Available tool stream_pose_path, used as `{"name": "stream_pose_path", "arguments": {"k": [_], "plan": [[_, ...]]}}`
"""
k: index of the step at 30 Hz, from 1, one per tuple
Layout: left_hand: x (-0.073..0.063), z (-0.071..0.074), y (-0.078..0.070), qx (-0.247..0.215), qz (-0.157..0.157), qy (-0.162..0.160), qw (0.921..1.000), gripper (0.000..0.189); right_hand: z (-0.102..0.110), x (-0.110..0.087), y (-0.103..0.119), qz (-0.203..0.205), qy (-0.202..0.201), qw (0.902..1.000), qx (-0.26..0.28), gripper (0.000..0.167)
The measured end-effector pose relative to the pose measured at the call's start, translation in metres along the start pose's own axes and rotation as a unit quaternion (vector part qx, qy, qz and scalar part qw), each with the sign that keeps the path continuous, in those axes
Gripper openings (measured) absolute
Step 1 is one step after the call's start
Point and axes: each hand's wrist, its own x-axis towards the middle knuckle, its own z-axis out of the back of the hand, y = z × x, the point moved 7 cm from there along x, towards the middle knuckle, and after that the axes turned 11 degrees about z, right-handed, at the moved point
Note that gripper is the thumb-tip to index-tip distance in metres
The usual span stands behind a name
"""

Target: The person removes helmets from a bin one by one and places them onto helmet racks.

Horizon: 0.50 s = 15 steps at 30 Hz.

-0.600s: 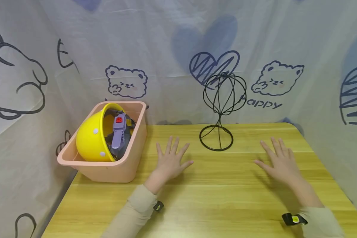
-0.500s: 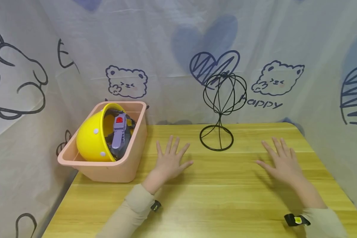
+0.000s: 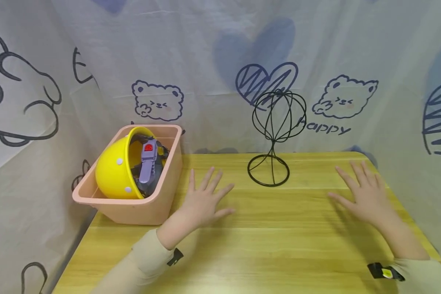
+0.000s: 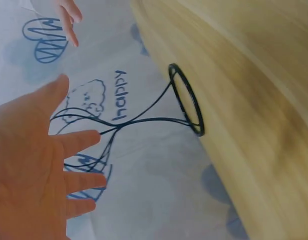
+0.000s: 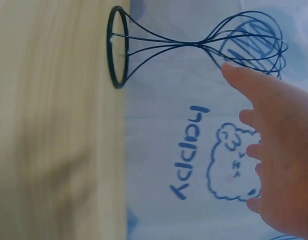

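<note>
My left hand (image 3: 202, 204) hovers over the table with its fingers spread, just right of a pink bin (image 3: 132, 210). In that bin a yellow hard hat (image 3: 112, 173) lies on its side, its inner straps and a lilac strip with a red mark (image 3: 147, 161) facing right. My right hand (image 3: 369, 196), also spread and holding nothing, is above the table's right side. A black wire stand (image 3: 272, 143) with a round cage top and ring base stands upright between the hands, farther back. Both wrist views show this wire stand (image 4: 143, 120) apart from the fingers.
The wooden table (image 3: 272, 253) meets a pale curtain (image 3: 206, 53) printed with bears and hearts at the back. More of the same cloth hangs at the left and right sides. A small black device (image 3: 386, 272) sits on the right wrist.
The right hand has moved to the right. My left hand has turned slightly, its forearm shifting left. The bin, hard hat and wire stand have stayed in place.
</note>
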Motion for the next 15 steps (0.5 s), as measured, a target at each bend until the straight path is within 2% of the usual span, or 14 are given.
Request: {"name": "stream_pose_path", "arguments": {"k": [7, 12, 15], "plan": [[-0.023, 0.026, 0.011, 0.002, -0.016, -0.020, 0.9997, 0.074, 0.032, 0.007, 0.007, 0.037, -0.015, 0.9975, -0.057, 0.079], [-0.038, 0.043, 0.022, 0.001, -0.017, -0.054, 0.9984, 0.074, 0.054, 0.014, 0.017, 0.065, -0.025, 0.9947, -0.076, 0.073], [-0.047, 0.051, 0.029, 0.001, -0.014, -0.073, 0.9972, 0.073, 0.066, 0.019, 0.025, 0.094, -0.045, 0.9905, -0.089, 0.070]]}}
